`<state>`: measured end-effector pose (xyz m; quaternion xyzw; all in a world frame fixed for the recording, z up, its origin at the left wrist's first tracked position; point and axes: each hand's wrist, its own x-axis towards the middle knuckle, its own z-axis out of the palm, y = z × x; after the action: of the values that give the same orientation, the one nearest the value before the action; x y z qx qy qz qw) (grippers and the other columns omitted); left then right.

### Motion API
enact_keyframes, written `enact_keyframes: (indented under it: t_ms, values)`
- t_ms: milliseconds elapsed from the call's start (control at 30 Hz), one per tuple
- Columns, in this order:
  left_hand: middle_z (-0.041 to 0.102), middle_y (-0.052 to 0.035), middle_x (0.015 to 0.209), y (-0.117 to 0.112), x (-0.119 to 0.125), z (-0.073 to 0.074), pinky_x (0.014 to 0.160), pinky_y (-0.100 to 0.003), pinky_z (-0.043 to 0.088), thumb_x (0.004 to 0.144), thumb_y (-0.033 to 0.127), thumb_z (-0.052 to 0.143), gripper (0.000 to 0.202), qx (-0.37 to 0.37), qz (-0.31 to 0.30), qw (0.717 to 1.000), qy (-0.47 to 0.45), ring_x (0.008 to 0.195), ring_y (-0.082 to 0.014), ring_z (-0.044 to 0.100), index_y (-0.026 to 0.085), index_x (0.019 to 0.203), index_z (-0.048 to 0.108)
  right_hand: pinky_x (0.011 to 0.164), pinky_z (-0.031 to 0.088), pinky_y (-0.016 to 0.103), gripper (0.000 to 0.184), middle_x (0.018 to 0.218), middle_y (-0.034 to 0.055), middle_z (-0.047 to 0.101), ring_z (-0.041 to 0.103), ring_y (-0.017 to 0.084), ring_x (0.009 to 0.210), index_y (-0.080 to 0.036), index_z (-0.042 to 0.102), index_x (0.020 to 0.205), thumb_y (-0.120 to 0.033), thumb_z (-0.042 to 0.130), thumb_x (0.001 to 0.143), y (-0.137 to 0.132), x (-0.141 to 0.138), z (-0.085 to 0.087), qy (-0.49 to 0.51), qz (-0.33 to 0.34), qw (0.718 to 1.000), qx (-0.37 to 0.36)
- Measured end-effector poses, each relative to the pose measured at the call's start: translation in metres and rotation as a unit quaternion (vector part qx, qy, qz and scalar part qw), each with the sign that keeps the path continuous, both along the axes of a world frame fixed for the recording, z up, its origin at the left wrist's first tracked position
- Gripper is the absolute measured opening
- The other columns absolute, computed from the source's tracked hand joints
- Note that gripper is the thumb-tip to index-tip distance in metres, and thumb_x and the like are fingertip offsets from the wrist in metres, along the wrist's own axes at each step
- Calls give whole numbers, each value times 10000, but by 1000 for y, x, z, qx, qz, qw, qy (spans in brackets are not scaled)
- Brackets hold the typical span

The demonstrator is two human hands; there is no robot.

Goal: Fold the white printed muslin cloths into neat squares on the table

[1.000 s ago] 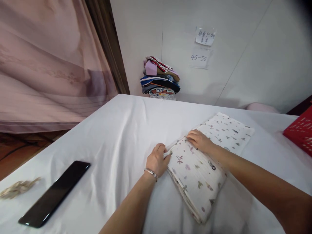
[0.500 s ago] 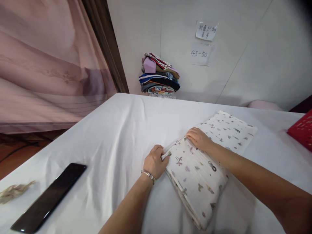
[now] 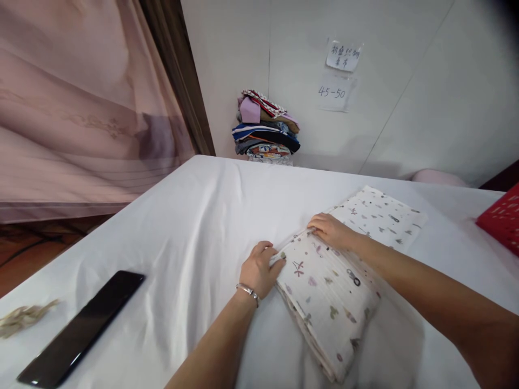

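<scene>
A white muslin cloth (image 3: pixel 324 294) printed with small plants and figures lies on the table, folded in layers. One part of it reaches toward the far right, partly behind my right arm. My left hand (image 3: pixel 259 269), with a silver bracelet at the wrist, has the cloth's left corner between thumb and fingers. Farther along the same upper edge, my right hand (image 3: pixel 331 232) grips the fold, its fingertips curled over the edge. The right forearm crosses above the cloth.
A white sheet (image 3: pixel 194 232) with wrinkles covers the table. A black phone-like slab (image 3: pixel 83 329) and a beige tuft (image 3: pixel 24 319) lie at left. Folded fabrics (image 3: pixel 265 127) are stacked beyond the far edge. A red perforated container (image 3: pixel 503 219) stands at right; a pink curtain (image 3: pixel 81 108) hangs left.
Very little differs. The cloth corner at my left hand lies slightly flatter, with the left fingers a bit farther over it. My right hand keeps its place on the fold.
</scene>
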<state>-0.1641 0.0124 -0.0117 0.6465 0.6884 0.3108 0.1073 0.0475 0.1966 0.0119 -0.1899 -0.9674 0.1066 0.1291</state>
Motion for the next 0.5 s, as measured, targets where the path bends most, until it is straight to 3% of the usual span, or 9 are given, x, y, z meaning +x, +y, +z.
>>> enact_keyframes:
  t_ms: [267,500]
  values:
    - [538,-28,1154,0,3,3,772,-300,490,778,235,557,111,-1,-20,1000,8,1034,-185,531,226,887,574,781,391,355,80,863,61,593,510,202,847,-187,570,819,-147,502,808,-4,-4,5,-15,-13,1000,3]
    - [537,-43,1157,0,2,2,795,-318,486,748,290,588,148,-32,15,999,-5,1028,-202,529,212,874,586,872,346,381,120,911,53,619,535,202,907,-202,574,914,-176,491,831,-7,0,2,-21,-30,999,-25]
